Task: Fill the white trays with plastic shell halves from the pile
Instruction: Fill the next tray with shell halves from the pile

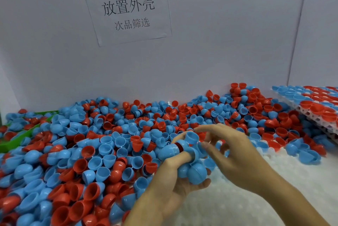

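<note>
Directly beneath the hands lay the white tray (237,205), its cells unfilled. Left hand (170,187) clutched several blue shell halves (193,171); right hand (232,150), fingers loosely extended, pinched one blue half (192,137) just above them. Pile (91,143) lay left.

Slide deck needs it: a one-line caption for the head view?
Left hand grips blue shell halves; right hand pinches one above the pile.

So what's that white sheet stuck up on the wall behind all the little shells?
The paper sign is a white sheet fixed flat to the pale wall, hanging slightly tilted. It bears two lines of dark printed Chinese characters, the upper line larger. A dull brown rectangle sits in its top left corner. The sheet looks thin and a little wrinkled at its edges. It hangs well above the pile of shells; nothing but the wall touches it.
</note>
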